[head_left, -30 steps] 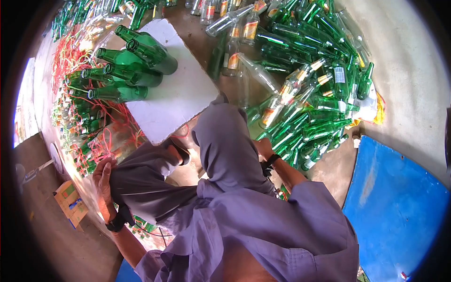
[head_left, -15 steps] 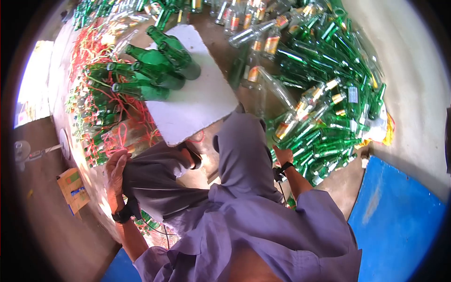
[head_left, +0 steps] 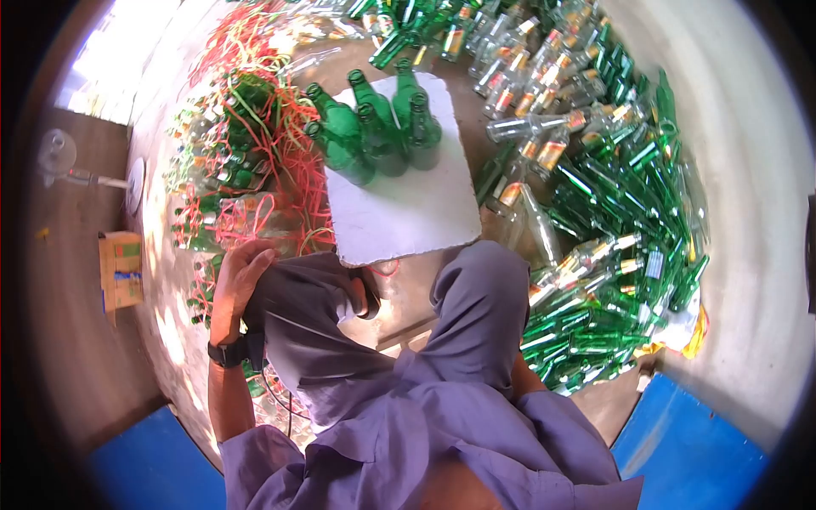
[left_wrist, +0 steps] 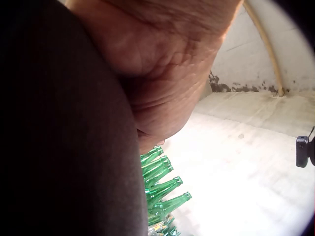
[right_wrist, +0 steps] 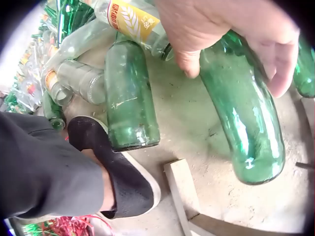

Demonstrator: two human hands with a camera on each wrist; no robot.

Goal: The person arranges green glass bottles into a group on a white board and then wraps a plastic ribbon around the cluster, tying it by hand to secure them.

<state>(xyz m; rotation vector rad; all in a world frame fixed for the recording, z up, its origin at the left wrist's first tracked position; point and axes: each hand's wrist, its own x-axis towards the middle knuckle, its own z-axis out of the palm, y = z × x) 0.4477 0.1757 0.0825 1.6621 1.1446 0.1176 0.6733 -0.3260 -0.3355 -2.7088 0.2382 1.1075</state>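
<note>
The right hand [right_wrist: 229, 22] grips a green bottle [right_wrist: 246, 118] near its upper end, thumb on one side and curled fingers on the other, parted by the glass's width. The left hand [head_left: 242, 276] lies loosely over the left knee [head_left: 297, 285], fingers relaxed.

In the right wrist view the gripped bottle is over the floor [right_wrist: 182, 132], near a wooden bar [right_wrist: 182, 189]. Its base points down and slightly right, its long axis slanting up and left to the hand, which hides the neck; whether the base touches the floor cannot be told. A second green bottle [right_wrist: 130, 98] is to its left, well apart from it and just beside a dark shoe [right_wrist: 123, 172].

Half a second ago the head view showed the right hand beyond the right knee [head_left: 480, 285]; now that knee hides it. The view has swung, setting the white board [head_left: 399, 225] farther right. Its six green bottles [head_left: 382, 149] remain grouped upright, and the left hand stays on its knee.
</note>
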